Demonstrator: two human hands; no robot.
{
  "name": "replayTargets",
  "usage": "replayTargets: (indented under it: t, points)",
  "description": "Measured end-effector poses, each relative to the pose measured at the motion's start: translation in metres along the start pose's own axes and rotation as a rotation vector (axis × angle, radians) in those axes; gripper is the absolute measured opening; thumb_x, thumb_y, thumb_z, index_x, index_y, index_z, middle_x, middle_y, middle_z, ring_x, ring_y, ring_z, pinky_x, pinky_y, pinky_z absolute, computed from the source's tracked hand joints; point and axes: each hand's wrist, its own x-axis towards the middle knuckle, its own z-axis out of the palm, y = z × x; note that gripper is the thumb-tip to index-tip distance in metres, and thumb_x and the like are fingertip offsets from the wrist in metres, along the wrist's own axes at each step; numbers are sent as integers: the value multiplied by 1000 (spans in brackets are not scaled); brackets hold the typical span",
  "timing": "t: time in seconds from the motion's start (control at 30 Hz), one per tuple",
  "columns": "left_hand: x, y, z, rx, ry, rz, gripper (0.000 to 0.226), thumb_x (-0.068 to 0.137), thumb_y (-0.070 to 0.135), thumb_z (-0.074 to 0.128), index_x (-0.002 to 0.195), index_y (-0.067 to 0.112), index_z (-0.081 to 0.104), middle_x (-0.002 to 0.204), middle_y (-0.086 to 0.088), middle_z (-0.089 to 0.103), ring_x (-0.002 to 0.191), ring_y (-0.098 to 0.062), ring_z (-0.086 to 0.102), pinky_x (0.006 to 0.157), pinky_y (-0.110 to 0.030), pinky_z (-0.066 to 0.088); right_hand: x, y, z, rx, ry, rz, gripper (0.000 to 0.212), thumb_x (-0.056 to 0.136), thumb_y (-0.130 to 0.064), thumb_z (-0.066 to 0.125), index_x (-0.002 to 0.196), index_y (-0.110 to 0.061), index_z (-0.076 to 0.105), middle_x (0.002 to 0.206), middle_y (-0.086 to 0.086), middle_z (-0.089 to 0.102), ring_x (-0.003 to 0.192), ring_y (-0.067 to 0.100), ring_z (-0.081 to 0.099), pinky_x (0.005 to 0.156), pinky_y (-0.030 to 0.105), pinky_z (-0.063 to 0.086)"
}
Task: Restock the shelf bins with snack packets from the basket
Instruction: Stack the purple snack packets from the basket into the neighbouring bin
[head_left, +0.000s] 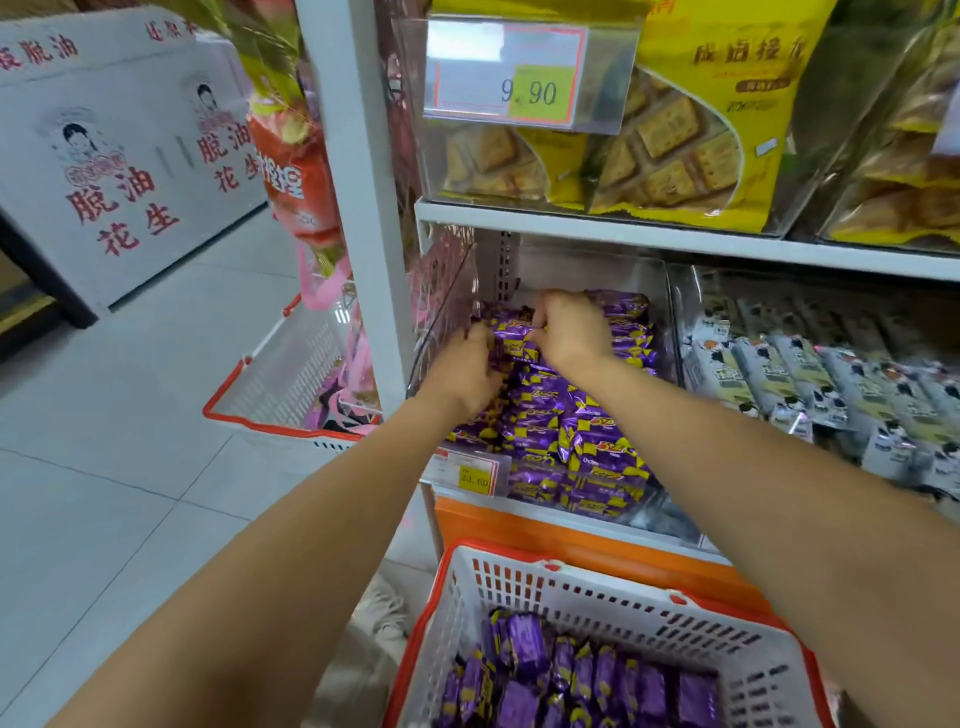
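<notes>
Reaching deep into the clear shelf bin (441, 312), we have our left hand (467, 371) and right hand (569, 327) pinched together on one purple snack packet (511, 338) at the back of the heap. These packets look light, crinkly and slick, so we judge a hold at the crimped ends safest; squeezing the middle may crush what's inside. More of them lie in the white basket (519, 587) below the bin. Beside the bin sit grey-wrapped bars (810, 384); left of it, pale floor tiles (104, 415) and a second basket (291, 374).
</notes>
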Motion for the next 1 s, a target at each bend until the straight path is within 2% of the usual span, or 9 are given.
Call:
replayTargets:
  t: [0.13, 0.27, 0.4, 0.47, 0.53, 0.63, 0.73, 0.83, 1.0]
  points:
    - [9, 0, 9, -168, 61, -23, 31, 85, 4, 59, 115, 13, 56, 123, -15, 55, 97, -29, 57, 74, -25, 38, 1, 8, 2, -91, 33, 16, 6, 88, -17, 65, 91, -22, 68, 96, 3, 70, 98, 25, 63, 96, 36, 37]
    - [24, 5, 16, -319, 90, -5, 28, 81, -2, 61, 104, 13, 68, 133, -14, 51, 116, -30, 54, 101, -32, 42, 6, 11, -3, -55, 37, 23, 5, 86, -18, 66, 88, -22, 67, 97, 2, 71, 97, 26, 63, 92, 34, 38]
    - [36, 6, 22, -331, 84, 0, 22, 84, 1, 63, 100, 11, 72, 119, -9, 60, 108, -24, 59, 97, -30, 45, 0, 18, -4, 30, 41, 21, 13, 88, -15, 60, 94, -20, 70, 101, 1, 71, 101, 25, 63, 96, 36, 43]
    - [40, 4, 23, -308, 93, 25, 21, 84, 3, 63, 99, 13, 74, 116, -9, 62, 106, -23, 59, 95, -29, 45, -7, 19, -11, 47, 107, 12, 21, 88, -16, 58, 106, -18, 68, 110, 3, 69, 108, 27, 59, 95, 37, 45]
    - [44, 4, 22, -303, 101, 51, 19, 85, 3, 64, 98, 11, 74, 112, -9, 65, 103, -25, 61, 92, -31, 47, -17, 16, -21, -47, 125, 42, 36, 89, -23, 57, 125, -19, 58, 126, 7, 59, 121, 30, 50, 101, 40, 40]
    - [51, 7, 21, -333, 105, 31, 16, 88, 5, 64, 100, 10, 74, 109, -6, 68, 100, -23, 61, 83, -25, 43, -37, 15, -29, -142, -116, 134, 59, 96, -36, 46, 149, -19, 29, 156, 13, 24, 145, 30, 18, 117, 50, 15]
    - [61, 8, 21, -332, 105, 41, 14, 87, 8, 65, 98, 15, 72, 114, -6, 65, 105, -22, 59, 86, -23, 42, -52, 22, -19, -170, -290, 168, 63, 102, -44, 25, 156, -18, 6, 163, 11, -1, 149, 30, -3, 119, 52, -2]
    - [70, 11, 25, -265, 95, 48, 19, 85, 9, 67, 103, 14, 70, 118, -12, 62, 107, -28, 57, 82, -23, 39, -65, 29, -5, -180, -246, 151, 61, 103, -46, 16, 156, -20, 2, 163, 9, -4, 150, 27, -7, 119, 50, -8]
    - [79, 19, 35, -181, 53, 110, 24, 84, 10, 67, 109, 9, 66, 121, -13, 59, 100, -31, 59, 79, -27, 41, -72, 35, 3, -161, -105, 105, 60, 102, -45, 17, 156, -20, 9, 163, 8, 4, 150, 25, -2, 120, 48, -8]
